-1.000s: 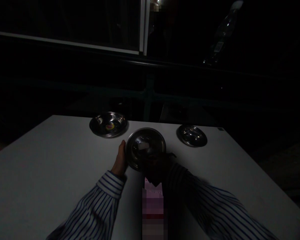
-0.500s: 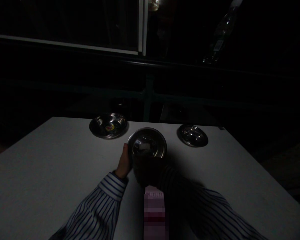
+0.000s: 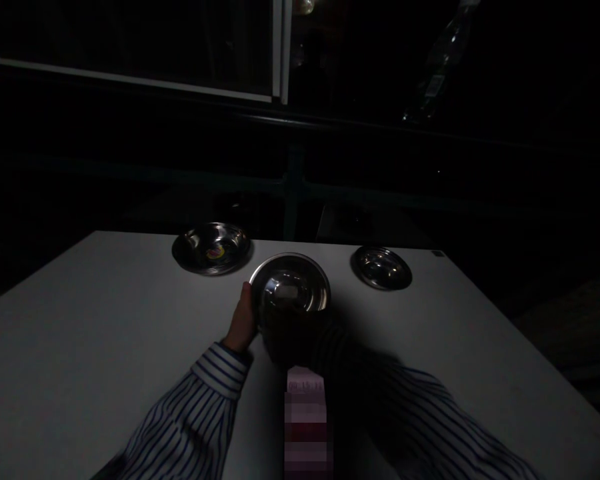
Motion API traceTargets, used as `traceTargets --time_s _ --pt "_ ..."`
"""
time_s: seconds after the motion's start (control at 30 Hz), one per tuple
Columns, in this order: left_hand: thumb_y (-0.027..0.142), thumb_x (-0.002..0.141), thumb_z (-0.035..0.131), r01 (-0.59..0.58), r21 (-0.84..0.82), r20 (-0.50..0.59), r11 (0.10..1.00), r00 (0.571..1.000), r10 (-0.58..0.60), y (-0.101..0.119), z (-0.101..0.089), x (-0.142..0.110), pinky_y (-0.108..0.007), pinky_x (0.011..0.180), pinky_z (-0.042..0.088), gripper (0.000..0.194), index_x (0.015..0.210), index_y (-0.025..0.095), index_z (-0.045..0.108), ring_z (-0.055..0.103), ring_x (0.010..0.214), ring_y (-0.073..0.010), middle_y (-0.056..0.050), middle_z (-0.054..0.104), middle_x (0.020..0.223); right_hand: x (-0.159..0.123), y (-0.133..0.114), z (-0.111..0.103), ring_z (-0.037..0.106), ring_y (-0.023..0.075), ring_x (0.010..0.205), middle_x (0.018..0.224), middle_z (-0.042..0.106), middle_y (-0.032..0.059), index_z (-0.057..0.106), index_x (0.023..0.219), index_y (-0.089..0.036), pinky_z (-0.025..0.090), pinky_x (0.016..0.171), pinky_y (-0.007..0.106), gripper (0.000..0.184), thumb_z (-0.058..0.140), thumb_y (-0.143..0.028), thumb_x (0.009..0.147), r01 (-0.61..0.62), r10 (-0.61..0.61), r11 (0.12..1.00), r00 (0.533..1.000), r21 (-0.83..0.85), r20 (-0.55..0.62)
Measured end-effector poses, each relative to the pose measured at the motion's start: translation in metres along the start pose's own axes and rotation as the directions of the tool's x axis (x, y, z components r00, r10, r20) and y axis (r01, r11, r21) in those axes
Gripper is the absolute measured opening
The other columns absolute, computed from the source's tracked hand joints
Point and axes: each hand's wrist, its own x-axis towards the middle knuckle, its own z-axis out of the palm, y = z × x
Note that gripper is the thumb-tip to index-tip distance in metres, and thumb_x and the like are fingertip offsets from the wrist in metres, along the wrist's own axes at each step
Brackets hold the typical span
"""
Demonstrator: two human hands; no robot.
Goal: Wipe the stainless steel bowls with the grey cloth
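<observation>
Steel bowl (image 3: 291, 272), left hand (image 3: 241, 323) gripping edge; white tabletop (image 3: 145, 320) wide leftward.

Very dim; white table (image 3: 130, 333); pale window frame (image 3: 281, 53) beyond, light (image 3: 304, 6) beside.

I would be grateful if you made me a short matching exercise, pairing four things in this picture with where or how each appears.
Things:
1. left hand
2. wide dish
3. small dish
4. bottle

Places and states:
A. on the table, right of the bowl
B. in the dark upper right of the picture
C. touching the bowl's left side
D. has a yellow-and-red sticker inside

Right pairs: 1-C, 2-D, 3-A, 4-B
</observation>
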Motion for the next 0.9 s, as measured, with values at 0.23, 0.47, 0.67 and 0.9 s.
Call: traceTargets --time_s 0.23,0.47,0.67,0.9 --pt "0.065 0.08 0.026 -0.008 0.007 0.003 1.0 1.0 0.008 -0.002 -0.002 -0.001 -0.033 0.086 0.045 0.064 0.08 0.016 0.068 0.063 0.089 -0.0242 -0.009 0.072 0.084 0.005 -0.002 0.0 0.057 0.0286 0.103 0.116 0.057 0.0182 0.053 0.114 -0.007 0.049 0.083 0.046 0.04 0.053 -0.028 0.08 -0.012 0.014 0.999 0.998 0.036 -0.061" --pt "0.064 0.08 0.027 -0.007 -0.009 0.008 1.0 1.0 0.007 -0.006 -0.001 0.001 -0.032 0.088 0.044 0.063 0.088 0.016 0.068 0.062 0.096 -0.0233 -0.009 0.072 0.09 0.013 -0.003 0.011 0.052 0.0311 0.11 0.121 0.054 0.0201 0.048 0.121 -0.004 0.048 0.086 0.05 0.046 0.048 -0.031 0.084 -0.09 0.095 0.995 0.989 0.045 -0.111" --pt "0.068 0.078 0.027 -0.037 -0.003 0.041 0.999 0.998 0.037 -0.006 -0.004 0.0 -0.034 0.085 0.046 0.067 0.082 0.016 0.068 0.064 0.089 -0.0246 -0.009 0.072 0.079 0.01 -0.002 0.013 0.053 0.031 0.108 0.12 0.054 0.0212 0.046 0.123 -0.006 0.049 0.082 0.049 0.051 0.054 -0.032 0.08 -0.056 0.058 0.998 0.995 0.03 -0.086" --pt "0.065 0.08 0.026 -0.059 -0.002 0.017 0.998 0.998 0.059 -0.011 -0.001 0.005 -0.034 0.094 0.039 0.066 0.088 0.014 0.068 0.06 0.1 -0.0237 -0.01 0.071 0.094 0.001 0.006 -0.004 0.054 0.0318 0.107 0.116 0.056 0.0211 0.047 0.122 -0.005 0.048 0.083 0.048 0.051 0.056 -0.03 0.078 0.006 -0.006 1.0 0.999 -0.008 -0.038"
